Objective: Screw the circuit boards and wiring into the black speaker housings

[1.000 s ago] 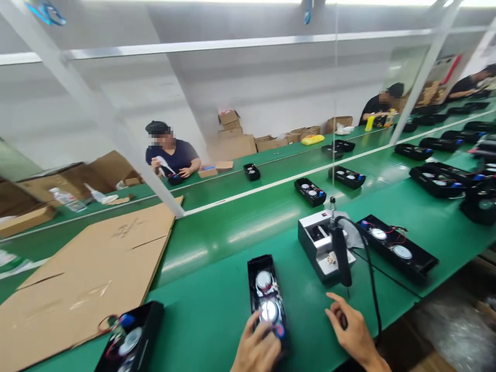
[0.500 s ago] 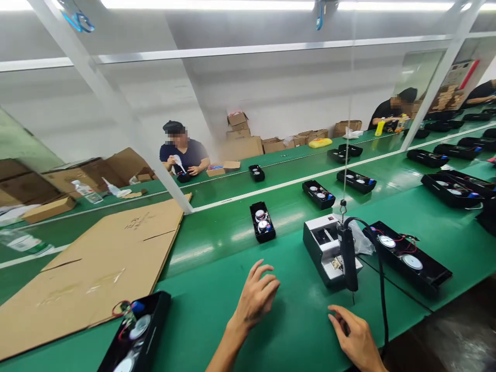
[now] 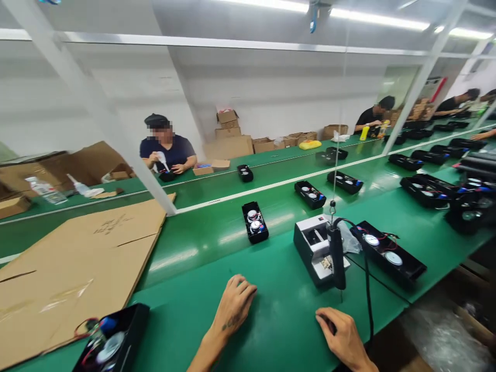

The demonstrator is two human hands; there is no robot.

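from where i stand, the step in hand looks like a pause between pieces: neither hand touches any of the black casings. the left hand (image 3: 235,302) is slack over the green bench (image 3: 182,315), fingers loosely curled, with nothing visible in it. the right hand (image 3: 337,328) has thumb and forefinger drawn close; a dark patch shows between them, and i cannot tell whether it is a small object or shadow.

the hanging screwdriver (image 3: 338,261) is nearest the right hand, its bit just beyond the knuckles, apart from them. a casing on the belt (image 3: 255,222) lies ahead of the left hand, out of its grip, and a casing at the near left (image 3: 110,343) sits well apart from that hand. picking up either casing would, i judge, call for a left-handed reach with spread fingers; using the driver, a raised right hand.
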